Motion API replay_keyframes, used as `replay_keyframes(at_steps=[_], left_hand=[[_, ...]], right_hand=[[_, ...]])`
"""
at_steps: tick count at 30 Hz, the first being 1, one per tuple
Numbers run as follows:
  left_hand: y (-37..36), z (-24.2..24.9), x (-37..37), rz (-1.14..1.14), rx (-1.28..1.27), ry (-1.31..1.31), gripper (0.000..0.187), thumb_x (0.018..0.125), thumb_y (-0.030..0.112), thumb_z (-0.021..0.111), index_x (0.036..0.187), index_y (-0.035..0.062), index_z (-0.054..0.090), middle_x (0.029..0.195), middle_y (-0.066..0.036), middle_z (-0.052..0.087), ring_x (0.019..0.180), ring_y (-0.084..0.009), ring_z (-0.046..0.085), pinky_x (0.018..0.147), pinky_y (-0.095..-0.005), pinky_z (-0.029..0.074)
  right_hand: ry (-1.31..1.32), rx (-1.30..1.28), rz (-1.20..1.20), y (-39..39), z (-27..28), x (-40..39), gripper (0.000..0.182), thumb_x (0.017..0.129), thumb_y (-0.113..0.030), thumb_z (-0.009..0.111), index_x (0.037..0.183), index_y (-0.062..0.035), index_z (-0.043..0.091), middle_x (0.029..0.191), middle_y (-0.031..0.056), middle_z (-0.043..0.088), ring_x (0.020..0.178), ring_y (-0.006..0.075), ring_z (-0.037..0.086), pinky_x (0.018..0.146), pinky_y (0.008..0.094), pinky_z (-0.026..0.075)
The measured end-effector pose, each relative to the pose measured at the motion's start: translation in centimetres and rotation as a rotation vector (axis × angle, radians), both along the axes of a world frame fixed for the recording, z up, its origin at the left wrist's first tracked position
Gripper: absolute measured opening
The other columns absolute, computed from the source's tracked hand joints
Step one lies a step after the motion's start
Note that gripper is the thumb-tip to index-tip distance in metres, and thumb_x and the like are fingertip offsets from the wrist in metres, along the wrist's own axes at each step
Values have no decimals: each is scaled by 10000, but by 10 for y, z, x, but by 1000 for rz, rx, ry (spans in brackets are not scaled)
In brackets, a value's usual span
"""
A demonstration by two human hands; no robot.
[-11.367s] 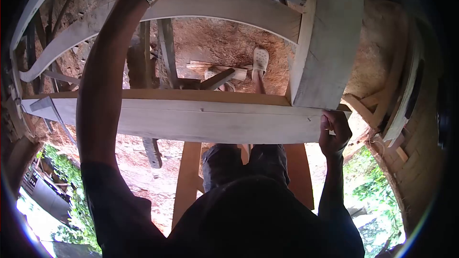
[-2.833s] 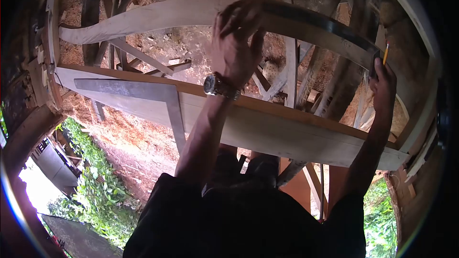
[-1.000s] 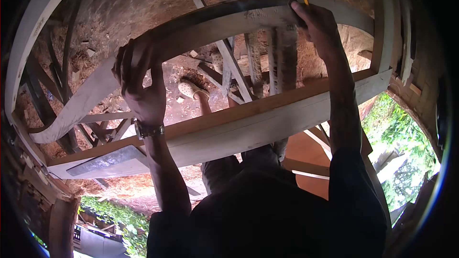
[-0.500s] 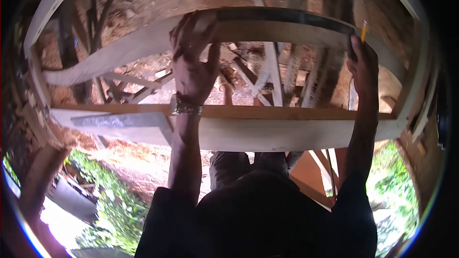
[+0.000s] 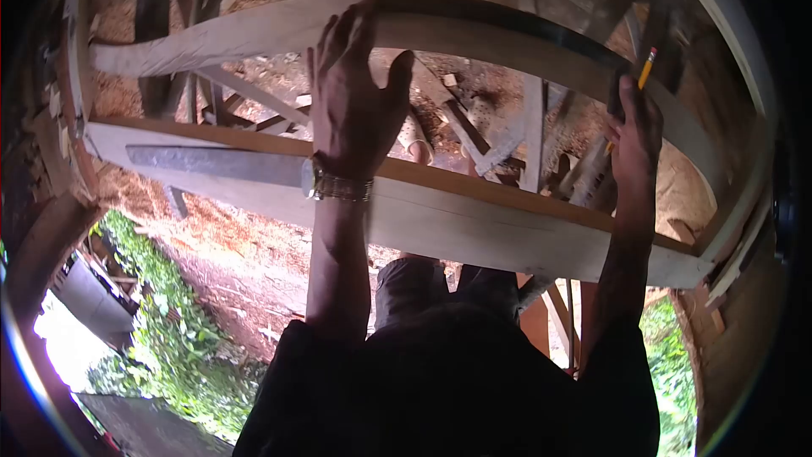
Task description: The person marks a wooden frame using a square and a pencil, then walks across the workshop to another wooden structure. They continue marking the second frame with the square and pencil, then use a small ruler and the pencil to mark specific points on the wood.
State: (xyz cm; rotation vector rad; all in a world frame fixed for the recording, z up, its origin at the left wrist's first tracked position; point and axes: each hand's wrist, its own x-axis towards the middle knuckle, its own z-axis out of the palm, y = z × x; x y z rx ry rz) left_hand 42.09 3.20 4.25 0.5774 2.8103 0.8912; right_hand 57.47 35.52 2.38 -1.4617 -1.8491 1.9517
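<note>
In the head view, the left hand [image 5: 353, 93] lies flat with fingers spread, pressing a dark flexible metal strip [image 5: 516, 25] down onto the curved wooden rail [image 5: 220, 34], which arcs across the frame from ten o'clock to three o'clock. A wristwatch [image 5: 337, 182] sits on that wrist. The right hand [image 5: 634, 131], at about three o'clock, is closed around the strip's other end and also grips a yellow pencil [image 5: 647, 68], whose tip points up past the rail's edge. Nearer the person, a straight plank [image 5: 474, 224] runs from nine to four o'clock, with a steel framing square [image 5: 211, 165] lying on its left part, just beside the left wrist. Sawdust-strewn ground [image 5: 338, 80] shows between the timbers.

To bend the strip well, the judgement is that both hands should hold steady pressure so the metal takes a fair, even curve without kinking, and that the pencil should ride tight against the strip's edge, since any slip at either end would distort the line.
</note>
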Motion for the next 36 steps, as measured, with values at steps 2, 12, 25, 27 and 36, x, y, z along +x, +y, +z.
replay_keyframes(at_steps=[2,12,25,27,36], left_hand=[[-17,2,-5,47,-93,107,552,960,241,788,1461,63,640,1490,-244,626,1398,-437,571,1177,-510,461],[-91,-19,-42,-19,-9,92,691,887,110,788,1542,100,570,1561,-157,598,1476,-407,498,1225,-524,382],[-102,-28,-42,-34,46,147,649,873,88,777,1492,21,595,1506,-165,640,1425,-439,519,1189,-525,441],[-101,-28,-41,-29,47,149,640,876,94,776,1487,18,600,1505,-166,639,1424,-434,520,1184,-525,445],[-102,-28,-42,-39,61,174,630,858,49,777,1467,20,619,1497,-163,642,1413,-423,532,1163,-516,472]], right_hand=[[-8,4,-13,-21,-1,-13,330,1034,-397,756,1064,-83,660,772,-45,510,573,49,435,509,243,326],[27,-54,20,-90,-11,-51,309,1045,-370,745,1045,-77,646,748,-21,535,535,62,401,508,264,321],[-10,19,23,-89,-11,-50,275,1059,-337,728,1046,-74,649,783,-44,481,560,66,396,496,254,303],[-10,15,15,-88,-12,-50,281,1062,-337,727,1059,-68,646,797,-40,494,550,63,371,489,252,291],[0,26,7,-86,-15,-47,336,1057,-353,737,1096,-26,668,819,-30,528,531,53,334,476,243,267]])
